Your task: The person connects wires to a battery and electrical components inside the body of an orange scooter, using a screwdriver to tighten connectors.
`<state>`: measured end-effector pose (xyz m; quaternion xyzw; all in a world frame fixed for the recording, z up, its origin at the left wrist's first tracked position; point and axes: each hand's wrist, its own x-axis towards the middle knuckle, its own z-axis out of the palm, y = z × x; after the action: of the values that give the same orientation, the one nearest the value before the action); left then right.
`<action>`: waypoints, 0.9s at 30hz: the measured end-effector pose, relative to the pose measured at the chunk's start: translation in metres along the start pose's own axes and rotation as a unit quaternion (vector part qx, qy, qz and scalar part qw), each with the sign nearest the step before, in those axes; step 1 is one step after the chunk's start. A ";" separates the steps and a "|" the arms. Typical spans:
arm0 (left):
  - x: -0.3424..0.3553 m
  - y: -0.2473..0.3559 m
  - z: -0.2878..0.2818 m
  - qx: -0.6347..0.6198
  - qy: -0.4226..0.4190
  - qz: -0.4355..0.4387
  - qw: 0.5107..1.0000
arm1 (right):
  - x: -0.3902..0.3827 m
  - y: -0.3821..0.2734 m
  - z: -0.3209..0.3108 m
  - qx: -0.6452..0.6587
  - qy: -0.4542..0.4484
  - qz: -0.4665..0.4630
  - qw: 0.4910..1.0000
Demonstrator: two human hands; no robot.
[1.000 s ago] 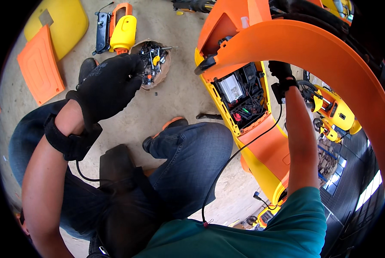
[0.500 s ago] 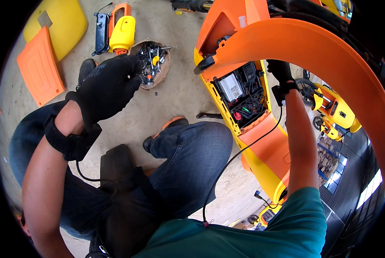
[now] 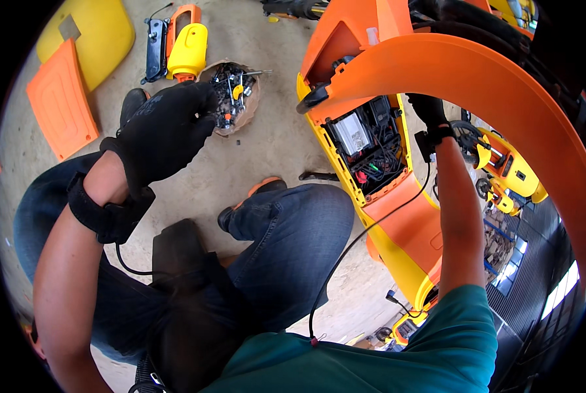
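In a black glove, my left hand (image 3: 165,134) hovers beside a round torn-edged container (image 3: 247,121) of loose screws and small tools. Its fingers curl in toward the thumb; whatever they hold, if anything, is hidden. My right hand (image 3: 426,110), also gloved, reaches behind a large curved orange fender (image 3: 457,56) on the far side of an orange and yellow scooter body (image 3: 404,226). The fender covers its fingers. Between the two hands lies the scooter's uncovered compartment, with a silver box (image 3: 352,133) and bundled black wires (image 3: 379,162).
An orange panel (image 3: 60,101) leans over a yellow panel (image 3: 100,39) at the far left. Near the container lie a yellow and orange part (image 3: 187,52) and a black part (image 3: 155,49). More yellow scooters (image 3: 512,167) stand at right. A black cable (image 3: 352,252) runs from my right wrist.
Almost nothing differs. The scooter and its fender sit slightly farther right and lower in view; both hands keep nearly the same places.
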<state>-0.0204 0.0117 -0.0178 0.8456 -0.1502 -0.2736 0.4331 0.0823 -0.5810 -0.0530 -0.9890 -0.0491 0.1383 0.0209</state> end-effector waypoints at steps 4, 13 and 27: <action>0.001 -0.003 0.003 -0.010 0.005 0.013 1.000 | 0.002 0.017 0.006 0.022 0.027 -0.020 0.999; 0.000 -0.002 0.002 -0.018 0.000 0.005 1.000 | 0.003 0.020 0.023 -0.039 0.036 0.050 0.997; 0.000 -0.001 0.002 0.014 0.011 0.019 1.000 | 0.011 0.014 0.014 -0.116 0.113 -0.100 0.982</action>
<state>-0.0220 0.0108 -0.0192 0.8515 -0.1649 -0.2540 0.4280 0.0899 -0.5934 -0.0700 -0.9840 -0.1610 0.0158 -0.0752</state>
